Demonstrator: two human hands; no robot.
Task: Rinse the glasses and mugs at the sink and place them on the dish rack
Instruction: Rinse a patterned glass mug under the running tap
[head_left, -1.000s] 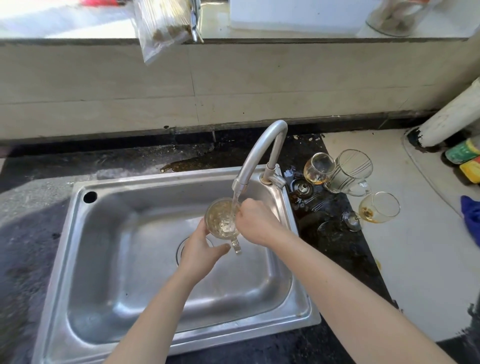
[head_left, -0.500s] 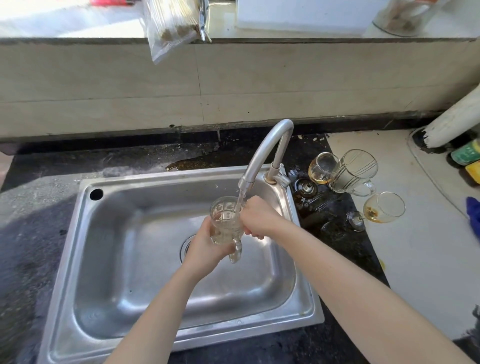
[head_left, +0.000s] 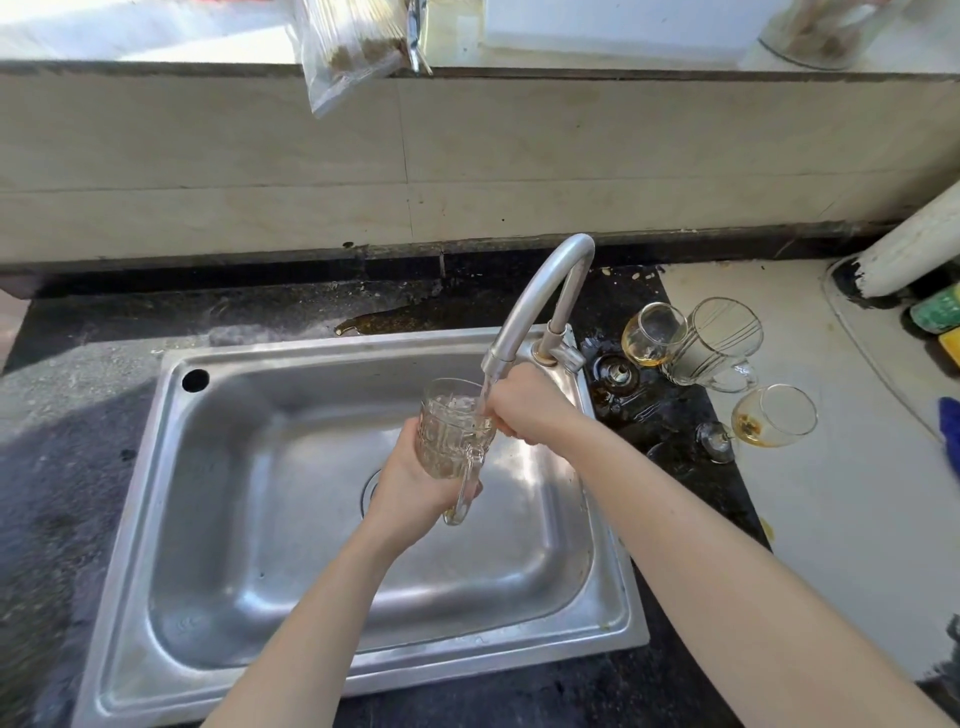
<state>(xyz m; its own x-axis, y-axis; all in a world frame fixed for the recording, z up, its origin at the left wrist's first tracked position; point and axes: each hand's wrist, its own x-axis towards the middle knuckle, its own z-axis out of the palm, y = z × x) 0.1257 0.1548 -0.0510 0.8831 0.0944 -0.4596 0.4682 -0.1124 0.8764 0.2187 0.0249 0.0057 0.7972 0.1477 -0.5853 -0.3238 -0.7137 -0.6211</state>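
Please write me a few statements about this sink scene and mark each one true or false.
1. Water runs from the faucet into the glass mug over the sink. True.
2. The left hand grips the mug's body. True.
3. The mug rests on the sink floor. False: it is held up above the basin.
4. A stemmed glass right of the sink holds amber dregs. True.
5. That stemmed glass stands upright. False: it lies on its side on the counter.

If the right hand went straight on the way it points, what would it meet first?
The ribbed clear glass mug that the left hand holds; the right hand seems to be at its rim, though depth is unclear.
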